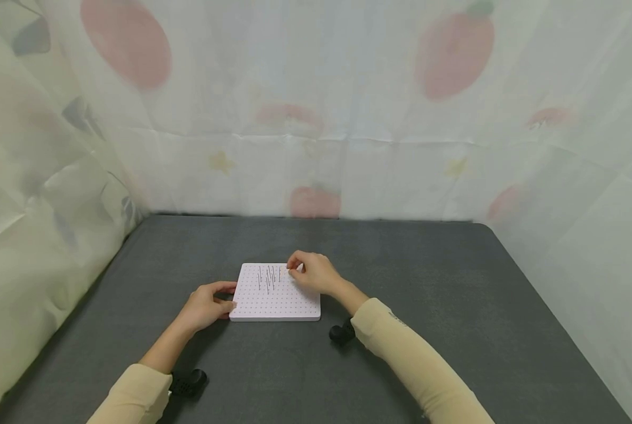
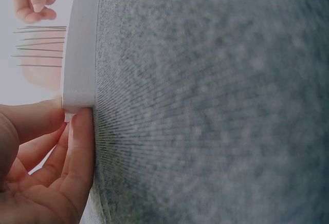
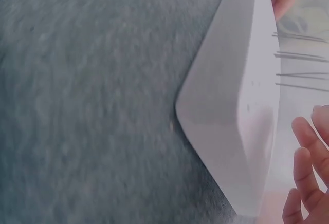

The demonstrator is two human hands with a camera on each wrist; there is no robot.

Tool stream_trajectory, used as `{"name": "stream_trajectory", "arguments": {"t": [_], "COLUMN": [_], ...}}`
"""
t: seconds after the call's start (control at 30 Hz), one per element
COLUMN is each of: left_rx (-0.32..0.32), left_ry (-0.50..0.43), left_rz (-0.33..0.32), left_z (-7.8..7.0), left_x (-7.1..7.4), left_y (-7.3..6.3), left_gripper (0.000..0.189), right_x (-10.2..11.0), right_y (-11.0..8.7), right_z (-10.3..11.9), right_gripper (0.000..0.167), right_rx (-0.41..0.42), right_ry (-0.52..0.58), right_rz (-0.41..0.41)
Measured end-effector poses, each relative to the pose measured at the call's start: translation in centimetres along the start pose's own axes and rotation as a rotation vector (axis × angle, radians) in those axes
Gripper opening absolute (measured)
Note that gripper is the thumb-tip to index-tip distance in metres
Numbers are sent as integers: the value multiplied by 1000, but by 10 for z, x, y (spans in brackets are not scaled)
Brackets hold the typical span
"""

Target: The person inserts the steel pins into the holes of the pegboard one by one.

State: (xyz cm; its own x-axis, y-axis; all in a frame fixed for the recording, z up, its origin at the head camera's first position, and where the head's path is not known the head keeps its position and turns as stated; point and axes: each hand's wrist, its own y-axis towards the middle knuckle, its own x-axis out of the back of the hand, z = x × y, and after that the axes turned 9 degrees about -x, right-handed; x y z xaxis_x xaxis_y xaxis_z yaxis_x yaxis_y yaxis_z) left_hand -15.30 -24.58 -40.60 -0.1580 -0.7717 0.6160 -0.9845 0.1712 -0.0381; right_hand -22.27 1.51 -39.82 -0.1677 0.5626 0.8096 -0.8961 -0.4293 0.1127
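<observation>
A white board [image 1: 273, 306] with rows of small holes lies on the dark table. Several thin metal pins [image 1: 267, 280] stand upright in its back half; in the left wrist view the pins [image 2: 41, 44] stick out from its face. My left hand [image 1: 203, 306] grips the board's left edge, thumb at the upper face and fingers [image 2: 79, 152] along the side close to the table. Over the back right part of the board is my right hand [image 1: 316, 274], its thumb and index finger bent toward each other. I cannot tell whether a thin pin is between them.
The dark grey table [image 1: 427, 265] spreads around the board. A curtain [image 1: 369, 70] with faded fruit prints hangs behind it and along both sides. Black wrist devices [image 1: 189, 383] sit below both forearms.
</observation>
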Motion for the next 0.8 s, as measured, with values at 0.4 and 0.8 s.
{"name": "stream_trajectory", "arguments": {"t": [0.4, 0.8], "left_rx": [15, 11], "left_ry": [14, 13], "left_rz": [1, -1], "left_z": [-2, -2], "left_x": [2, 4], "left_y": [-2, -3], "left_gripper": [47, 47], "right_x": [23, 54], "right_y": [-10, -36], "right_z": [-13, -34], "right_gripper": [14, 18], "right_rx": [49, 66], "right_ry": [29, 23], "right_rz": [51, 92]}}
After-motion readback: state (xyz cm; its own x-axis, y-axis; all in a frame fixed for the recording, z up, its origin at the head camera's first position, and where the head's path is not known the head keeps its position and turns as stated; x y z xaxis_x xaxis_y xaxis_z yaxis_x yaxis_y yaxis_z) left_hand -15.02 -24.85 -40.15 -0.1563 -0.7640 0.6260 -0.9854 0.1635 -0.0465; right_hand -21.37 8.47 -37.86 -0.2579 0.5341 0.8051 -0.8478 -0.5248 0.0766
